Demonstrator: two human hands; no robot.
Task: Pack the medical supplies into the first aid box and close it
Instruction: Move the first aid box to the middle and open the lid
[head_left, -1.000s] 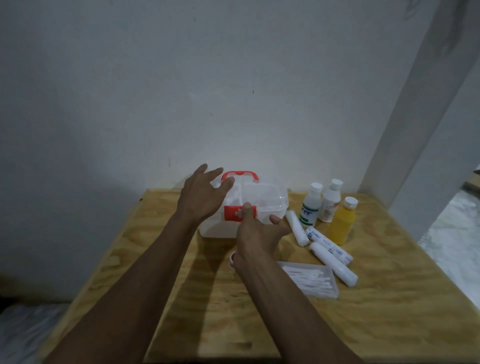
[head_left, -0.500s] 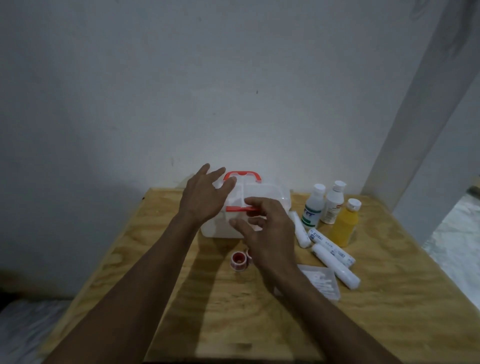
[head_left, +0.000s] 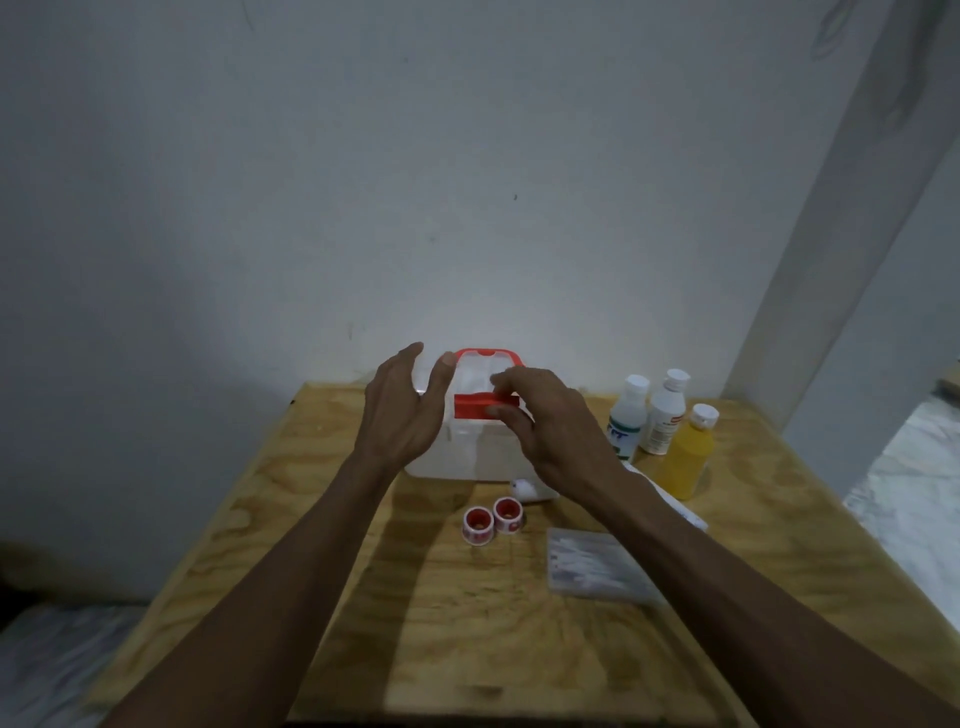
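You are at the opening stage: the first aid box (head_left: 470, 441) sits at the far middle of the plywood table (head_left: 291, 499), against the wall, and nothing visible has been packed into it. Its lid appears to be down; whether it has started to lift cannot be told from this view.

Your right hand (head_left: 550, 431) reaches over the front of the box, with thumb and fingers pinched on the red latch (head_left: 475, 406). The latch looks tipped away from the box face, so judge it as being released. Your left hand (head_left: 400, 410) stands with fingers spread apart against the left end of the box, steadying it without closing on anything.

All supplies remain outside the box:
- two red tape rolls (head_left: 493, 519) lie side by side just in front of the box
- a clear flat pack of white swabs (head_left: 592, 569) lies to their right
- two white bottles (head_left: 649, 415) and a yellow bottle (head_left: 685, 452) stand upright to the right of the box
- a white wrapped roll (head_left: 680, 506) shows partly behind your right forearm; how many such rolls lie there cannot be told

Remaining steps: free the latch, raise the lid, load each item, lower the lid, refasten the latch
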